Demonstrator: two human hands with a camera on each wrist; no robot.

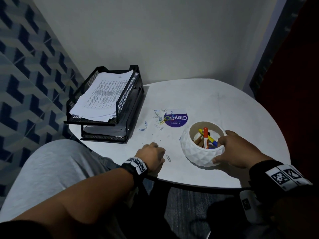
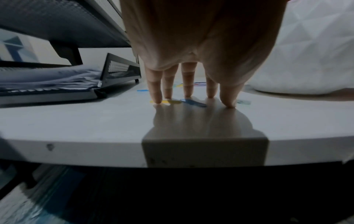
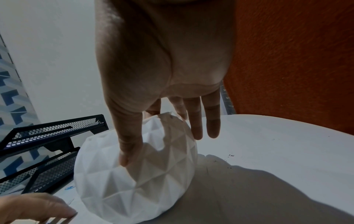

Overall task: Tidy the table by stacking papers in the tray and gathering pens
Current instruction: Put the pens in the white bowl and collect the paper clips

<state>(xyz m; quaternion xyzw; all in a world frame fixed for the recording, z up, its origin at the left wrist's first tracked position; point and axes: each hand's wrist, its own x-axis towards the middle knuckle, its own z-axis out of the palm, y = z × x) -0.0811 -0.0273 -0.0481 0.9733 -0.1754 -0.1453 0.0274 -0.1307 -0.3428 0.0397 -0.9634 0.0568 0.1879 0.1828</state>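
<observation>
Near the table's (image 1: 198,180) front edge, the left hand (image 1: 151,155) stands with straight fingertips (image 2: 157,98) on bare tabletop. To its right, the right hand (image 1: 236,149) grips the white bowl (image 1: 202,152) of pens (image 1: 206,138). Beyond the left hand lie paper clips (image 1: 159,119); farther left, the tray (image 1: 128,94) of papers (image 1: 103,94) overhangs the edge.

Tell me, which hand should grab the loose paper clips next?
Probably the left hand: its fingers already touch the table among the paper clips, while the right hand holds the white pen bowl.
</observation>
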